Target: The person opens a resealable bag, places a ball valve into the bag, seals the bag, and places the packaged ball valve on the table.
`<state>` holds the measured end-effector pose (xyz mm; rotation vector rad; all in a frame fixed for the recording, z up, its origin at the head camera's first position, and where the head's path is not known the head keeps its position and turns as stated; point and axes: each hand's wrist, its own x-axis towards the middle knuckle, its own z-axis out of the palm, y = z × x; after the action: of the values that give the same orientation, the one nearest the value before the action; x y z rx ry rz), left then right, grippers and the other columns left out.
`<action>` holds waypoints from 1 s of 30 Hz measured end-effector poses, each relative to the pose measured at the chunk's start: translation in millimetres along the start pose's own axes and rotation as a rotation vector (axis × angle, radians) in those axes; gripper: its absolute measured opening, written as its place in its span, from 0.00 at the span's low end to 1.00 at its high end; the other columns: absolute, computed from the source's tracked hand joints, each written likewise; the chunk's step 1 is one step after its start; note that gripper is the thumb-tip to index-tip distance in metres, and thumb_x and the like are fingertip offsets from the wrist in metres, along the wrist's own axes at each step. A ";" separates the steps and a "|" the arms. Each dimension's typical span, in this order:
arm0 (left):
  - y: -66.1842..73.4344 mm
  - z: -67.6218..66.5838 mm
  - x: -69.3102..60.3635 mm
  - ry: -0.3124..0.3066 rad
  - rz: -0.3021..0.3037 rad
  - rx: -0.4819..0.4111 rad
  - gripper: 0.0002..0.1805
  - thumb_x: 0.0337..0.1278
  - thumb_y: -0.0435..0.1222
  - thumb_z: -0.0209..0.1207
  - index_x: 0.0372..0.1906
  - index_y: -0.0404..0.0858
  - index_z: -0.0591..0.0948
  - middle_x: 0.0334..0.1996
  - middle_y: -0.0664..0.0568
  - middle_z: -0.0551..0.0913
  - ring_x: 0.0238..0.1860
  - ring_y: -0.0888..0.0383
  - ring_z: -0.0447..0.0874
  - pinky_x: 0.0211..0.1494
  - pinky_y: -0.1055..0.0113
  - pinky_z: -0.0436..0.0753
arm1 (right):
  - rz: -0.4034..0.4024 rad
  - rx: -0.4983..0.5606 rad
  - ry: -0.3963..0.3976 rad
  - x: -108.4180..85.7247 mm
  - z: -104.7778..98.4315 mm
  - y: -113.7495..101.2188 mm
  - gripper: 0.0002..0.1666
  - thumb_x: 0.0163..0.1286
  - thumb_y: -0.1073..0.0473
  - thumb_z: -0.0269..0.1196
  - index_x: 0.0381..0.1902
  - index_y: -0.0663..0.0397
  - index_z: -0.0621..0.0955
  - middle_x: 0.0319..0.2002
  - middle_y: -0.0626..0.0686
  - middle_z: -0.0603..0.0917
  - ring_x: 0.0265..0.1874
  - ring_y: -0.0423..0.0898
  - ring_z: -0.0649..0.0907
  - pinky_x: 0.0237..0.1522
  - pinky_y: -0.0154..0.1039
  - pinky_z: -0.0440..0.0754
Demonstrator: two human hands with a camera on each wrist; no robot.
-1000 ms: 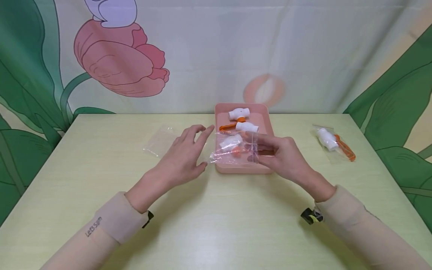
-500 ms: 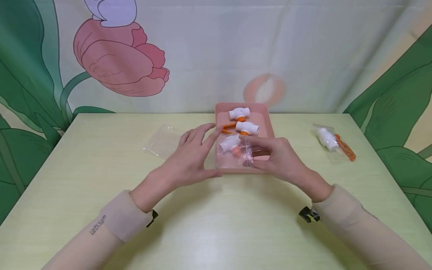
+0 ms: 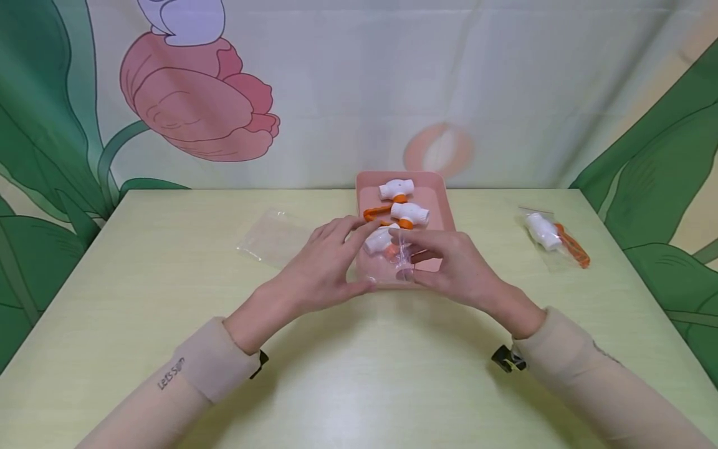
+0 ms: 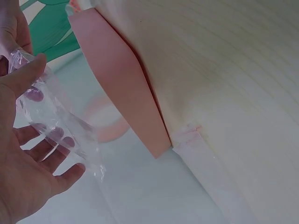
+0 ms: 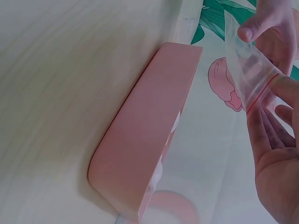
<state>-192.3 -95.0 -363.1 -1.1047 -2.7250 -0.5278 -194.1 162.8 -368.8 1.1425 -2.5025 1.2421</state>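
Observation:
A clear plastic bag (image 3: 402,260) is held above the pink tray (image 3: 433,187) by my right hand (image 3: 468,268), whose thumb and fingers grip its mouth end. In the right wrist view a red line crosses the bag (image 5: 252,74) beside the fingers of my right hand (image 5: 280,172). My left hand (image 3: 322,271) is around the other end, fingers spread; the left wrist view has its thumb over the bag (image 4: 65,116) and its fingers behind. In the tray lie white fittings with orange parts: a back one (image 3: 396,189), a middle one (image 3: 412,214) and a front one (image 3: 380,241), partly covered.
A flat clear bag (image 3: 272,237) lies on the table (image 3: 359,374) left of the tray. To the right, another bag holds a white fitting (image 3: 543,232) with an orange handle (image 3: 574,246). Behind the table hangs a printed curtain (image 3: 331,93).
My right hand has moved left with the bag, and my left hand has moved right, so the two are closer together. The bag looks more bunched between them.

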 end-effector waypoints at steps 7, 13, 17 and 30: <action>-0.3 1.4 0.4 0.031 0.029 0.015 0.46 0.52 0.46 0.77 0.73 0.36 0.69 0.56 0.46 0.75 0.56 0.49 0.75 0.64 0.48 0.73 | -0.037 0.006 0.001 0.0 0.2 0.8 0.33 0.55 0.72 0.78 0.60 0.65 0.82 0.43 0.54 0.88 0.38 0.46 0.89 0.45 0.41 0.87; -2.6 3.5 0.6 0.050 0.036 0.014 0.43 0.51 0.45 0.77 0.69 0.35 0.71 0.53 0.46 0.77 0.50 0.50 0.77 0.57 0.50 0.78 | -0.055 0.037 0.019 1.4 -0.4 0.7 0.23 0.56 0.73 0.77 0.51 0.61 0.86 0.42 0.50 0.88 0.39 0.44 0.88 0.45 0.40 0.87; -4.5 3.6 -1.0 0.039 0.006 0.020 0.43 0.52 0.46 0.77 0.69 0.34 0.71 0.54 0.46 0.77 0.52 0.49 0.77 0.57 0.51 0.78 | -0.013 0.112 0.085 2.7 -4.2 1.2 0.15 0.61 0.74 0.73 0.45 0.59 0.87 0.41 0.50 0.87 0.40 0.44 0.87 0.46 0.39 0.86; -6.7 3.3 -7.1 -0.006 -0.081 0.019 0.44 0.54 0.48 0.76 0.72 0.35 0.70 0.56 0.47 0.77 0.56 0.49 0.77 0.58 0.49 0.79 | 0.275 0.157 0.120 17.7 -17.8 21.2 0.12 0.75 0.64 0.63 0.54 0.60 0.79 0.49 0.54 0.83 0.49 0.48 0.83 0.48 0.39 0.84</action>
<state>-191.8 -102.7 -369.8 -0.9971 -2.7830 -0.5098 -224.7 173.5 -363.2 0.7412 -2.5731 1.5484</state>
